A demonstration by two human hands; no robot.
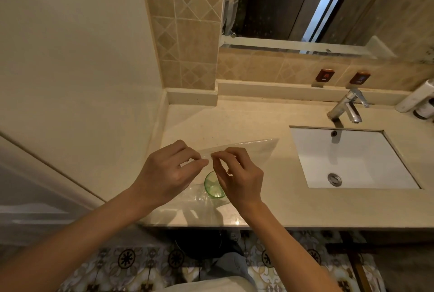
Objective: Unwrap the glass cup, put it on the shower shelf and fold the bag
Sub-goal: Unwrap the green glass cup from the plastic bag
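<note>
Item: clear bag [253,150], lying flat on the counter [293,207], reaching away past the fingertips toward the sink [352,158]; green glass cup [214,185] sits under and between the two hands, apparently inside the bag's near end, though the plastic there is hard to read. Left hand [169,174] and right hand [239,176]: each pinched shut on the bag's edge, thumbs and forefingers nearly meeting. Step, as judged: unwrapping, the mouth being worked open. Next move calls for parting the two film layers, then drawing the cup free; shelf placing and folding not yet done.
</note>
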